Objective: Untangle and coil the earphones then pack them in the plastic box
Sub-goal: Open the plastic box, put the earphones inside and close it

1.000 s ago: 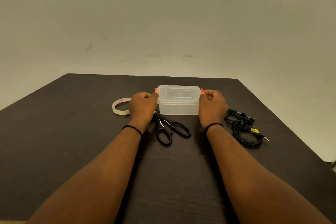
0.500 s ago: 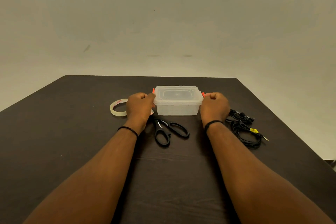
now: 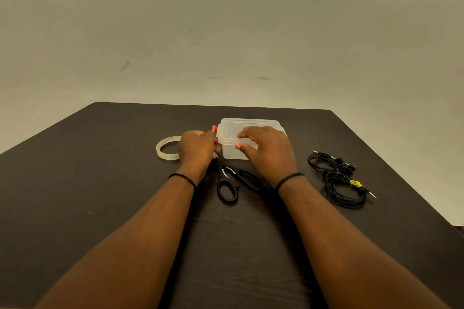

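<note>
The right hand is curling its fingers over the lid of the plastic box, with the thumb lying against the box's near wall, so the hand is gripping the box from above. The left hand is curling its fingers at the box's left end, where an orange clasp is sticking up; the fingertips are hidden behind the hand, so whether they are pinching the clasp cannot be told. The box is sitting on a dark table, lid on. Just in front of the box, black scissors are lying flat between the two wrists. Left of the box, partly behind the left hand, a roll of clear tape is lying flat. Well to the right of the box, the black earphones are lying in a loose tangle, untouched.
</note>
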